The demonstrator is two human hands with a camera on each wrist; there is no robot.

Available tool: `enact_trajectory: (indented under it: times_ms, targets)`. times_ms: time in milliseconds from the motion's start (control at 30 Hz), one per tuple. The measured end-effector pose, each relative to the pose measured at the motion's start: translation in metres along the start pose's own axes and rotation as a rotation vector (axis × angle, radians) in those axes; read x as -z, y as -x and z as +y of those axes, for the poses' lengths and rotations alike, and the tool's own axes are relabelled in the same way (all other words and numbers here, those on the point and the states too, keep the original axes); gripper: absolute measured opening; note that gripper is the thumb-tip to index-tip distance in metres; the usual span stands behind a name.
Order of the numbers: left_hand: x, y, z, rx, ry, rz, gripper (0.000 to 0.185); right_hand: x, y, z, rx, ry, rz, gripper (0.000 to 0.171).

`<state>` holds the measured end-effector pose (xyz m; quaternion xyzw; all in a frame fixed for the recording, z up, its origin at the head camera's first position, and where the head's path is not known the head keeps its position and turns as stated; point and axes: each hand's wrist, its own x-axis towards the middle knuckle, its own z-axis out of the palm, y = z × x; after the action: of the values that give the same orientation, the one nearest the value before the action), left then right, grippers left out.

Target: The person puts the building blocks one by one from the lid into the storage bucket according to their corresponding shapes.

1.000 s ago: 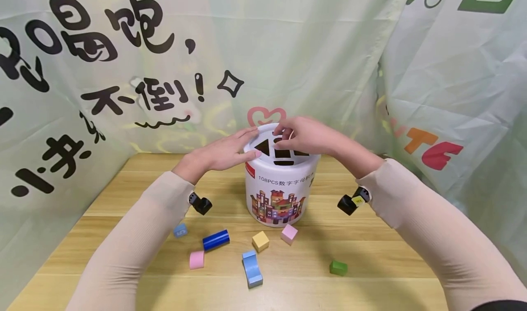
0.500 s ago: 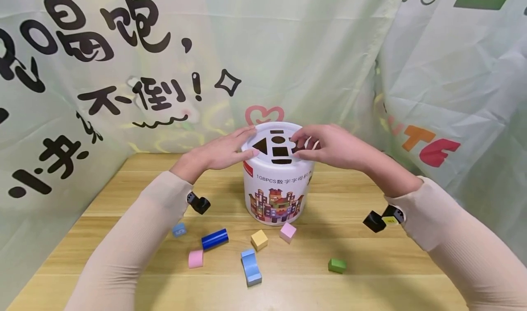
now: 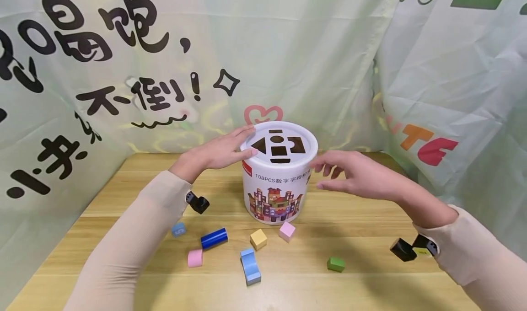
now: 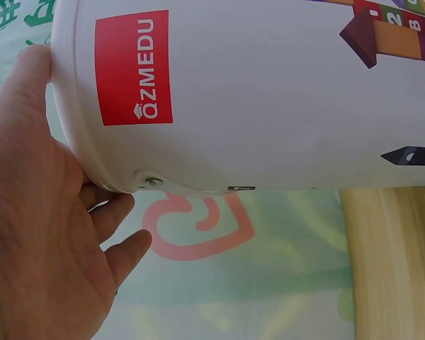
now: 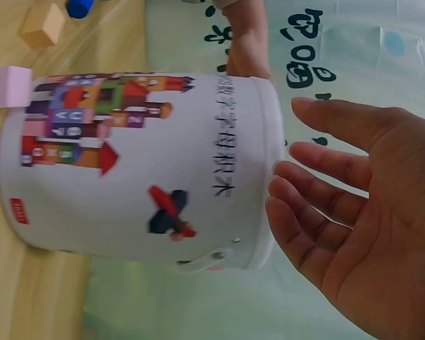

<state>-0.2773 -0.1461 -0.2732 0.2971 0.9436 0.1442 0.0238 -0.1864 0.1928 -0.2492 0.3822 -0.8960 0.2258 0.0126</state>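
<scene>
A white cylindrical bucket [image 3: 276, 187] with a shape-sorter lid [image 3: 300, 132] stands upright on the wooden table [image 3: 362, 210]. My left hand [image 3: 230, 148] rests flat against the lid's left rim, fingers straight; in the left wrist view the palm [image 4: 35, 234] lies along the bucket's rim [image 4: 269, 92]. My right hand [image 3: 350, 174] hovers just right of the bucket, below the lid, with fingers spread and holding nothing. The right wrist view shows these fingers [image 5: 340, 184] close to the bucket's top edge [image 5: 149, 177].
Loose blocks lie in front of the bucket: pink cube [image 3: 287, 231], yellow cube [image 3: 258, 239], blue cylinder [image 3: 214, 238], light blue arch [image 3: 250, 266], pink block [image 3: 195, 258], small blue piece [image 3: 178, 229], green block [image 3: 336, 264]. Printed fabric walls enclose the table.
My right hand has left the lid's top, moving right and down to hover beside the bucket with fingers spread. The left hand has stayed on the rim.
</scene>
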Motion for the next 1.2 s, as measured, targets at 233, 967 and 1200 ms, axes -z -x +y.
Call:
enact_trajectory:
  times_ms: [233,967,1200]
  targets:
    - [0.0,0.001,0.001,0.0,0.005,0.0,0.087,-0.016,0.022,0.013,0.031,0.008,-0.038,0.037]
    - [0.001,0.0,0.001,-0.014,0.0,0.004,0.087,-0.084,0.09,0.052,0.012,-0.24,-0.131,0.04]
    - [0.0,0.001,-0.001,-0.007,0.0,0.005,0.087,-0.099,0.103,0.057,0.054,-0.268,-0.149,0.041]
